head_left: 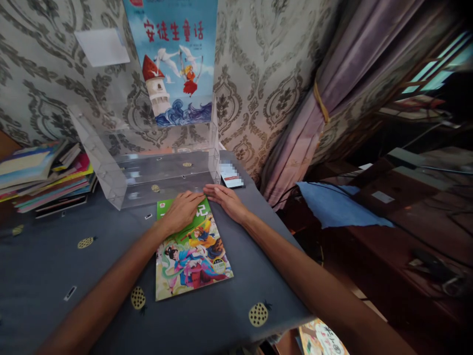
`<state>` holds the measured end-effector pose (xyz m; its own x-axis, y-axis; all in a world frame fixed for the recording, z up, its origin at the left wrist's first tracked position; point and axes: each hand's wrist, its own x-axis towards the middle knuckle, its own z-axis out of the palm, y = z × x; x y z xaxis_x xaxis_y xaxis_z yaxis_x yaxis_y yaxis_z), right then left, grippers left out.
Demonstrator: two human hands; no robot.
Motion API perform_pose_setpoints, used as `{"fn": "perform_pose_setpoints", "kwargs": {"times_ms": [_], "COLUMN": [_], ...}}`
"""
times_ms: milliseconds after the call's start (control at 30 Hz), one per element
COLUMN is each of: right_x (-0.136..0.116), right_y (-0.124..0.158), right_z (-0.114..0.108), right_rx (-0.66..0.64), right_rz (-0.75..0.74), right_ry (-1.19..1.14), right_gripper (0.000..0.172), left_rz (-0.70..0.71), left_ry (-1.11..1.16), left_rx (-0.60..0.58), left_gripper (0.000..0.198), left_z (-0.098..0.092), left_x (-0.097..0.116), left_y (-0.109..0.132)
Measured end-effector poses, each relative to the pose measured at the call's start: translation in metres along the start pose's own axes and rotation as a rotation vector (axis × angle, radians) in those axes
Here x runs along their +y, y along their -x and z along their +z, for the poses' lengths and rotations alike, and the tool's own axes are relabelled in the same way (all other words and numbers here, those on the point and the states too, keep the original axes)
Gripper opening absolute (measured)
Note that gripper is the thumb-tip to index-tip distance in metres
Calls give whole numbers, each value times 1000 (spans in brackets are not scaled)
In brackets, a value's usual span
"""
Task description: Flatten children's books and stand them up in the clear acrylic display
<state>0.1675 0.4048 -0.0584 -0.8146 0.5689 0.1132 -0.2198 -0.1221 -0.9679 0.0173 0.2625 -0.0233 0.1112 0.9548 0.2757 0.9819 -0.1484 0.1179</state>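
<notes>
A picture-covered children's book [192, 261] with a green top lies flat on the grey tablecloth. My left hand [185, 209] rests flat over its upper part, fingers stretched out and hiding some of the title. At the book's top right corner lies my right hand [227, 201], its fingers extended and its fingertips close to those of the left. Just beyond both hands stands a clear acrylic stand [118, 190] with stepped tiers. A blue book [177, 74] with a castle and swans on its cover is propped upright at the back of the stand.
Stacked books [55, 182] sit at the table's left. A phone [232, 175] lies right of the stand. A tied curtain [295, 143] hangs beyond the table's right edge. Farther right, a blue cloth [340, 204] and cables lie on dark furniture. Another book [321, 337] shows below the front edge.
</notes>
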Motion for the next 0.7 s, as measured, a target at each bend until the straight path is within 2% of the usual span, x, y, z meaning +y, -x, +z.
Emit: {"fn": "perform_pose_setpoints", "kwargs": {"times_ms": [367,567,700], "right_x": [4,7,10], "right_y": [0,1,1], "right_z": [2,2,0], "right_rx": [-12,-5,8], "right_rz": [-53,-135,-184], "right_ry": [155,277,386], "right_gripper": [53,60,58], "left_rz": [-42,10,25], "left_ry": [-17,21,5], "left_rx": [11,19,19], "left_gripper": [42,42,45], "left_z": [1,0,1], "left_x": [3,2,2], "left_y": [-3,1,2]}}
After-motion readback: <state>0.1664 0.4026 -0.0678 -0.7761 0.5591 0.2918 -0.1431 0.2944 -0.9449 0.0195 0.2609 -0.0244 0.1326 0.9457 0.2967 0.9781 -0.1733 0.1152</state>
